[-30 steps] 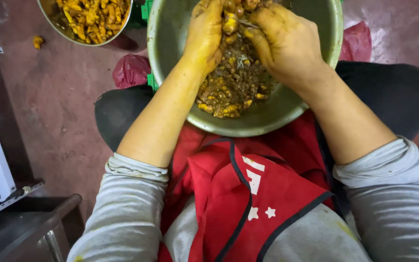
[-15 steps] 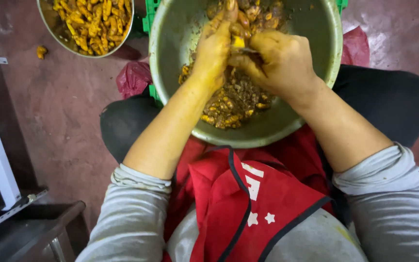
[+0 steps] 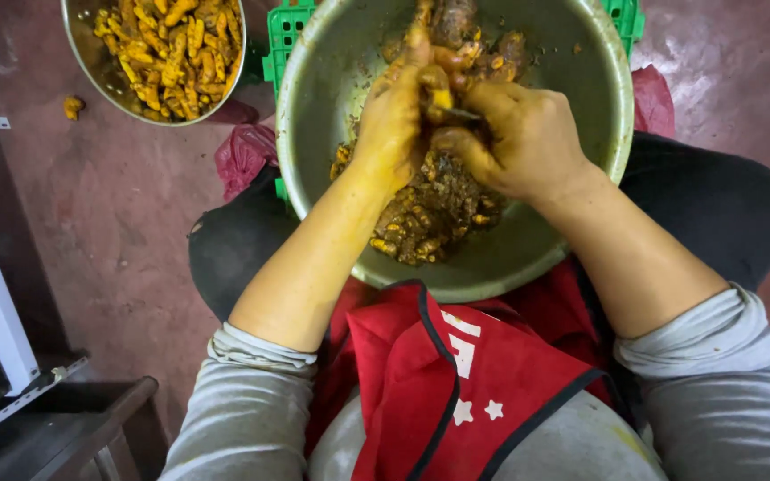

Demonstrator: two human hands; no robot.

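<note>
Both hands over the big metal bowl (image 3: 572, 214), forearms angled in from 6 o'clock. Left hand (image 3: 394, 125) pinches a yellow root piece (image 3: 441, 93) — fingers curled tight. Right hand (image 3: 523, 138) closed round a small blade (image 3: 461, 113), pressed against the left. Muddy roots (image 3: 430, 209) heaped beneath. At 10 o'clock — a second bowl (image 3: 91, 67) of peeled yellow pieces (image 3: 171, 49). Green crate (image 3: 285, 40) under the big bowl; red apron (image 3: 456, 383) at 6.

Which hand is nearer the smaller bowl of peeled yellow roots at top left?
Left. The left hand works over the big bowl, on the side toward the smaller bowl; the right hand is farther across.
</note>
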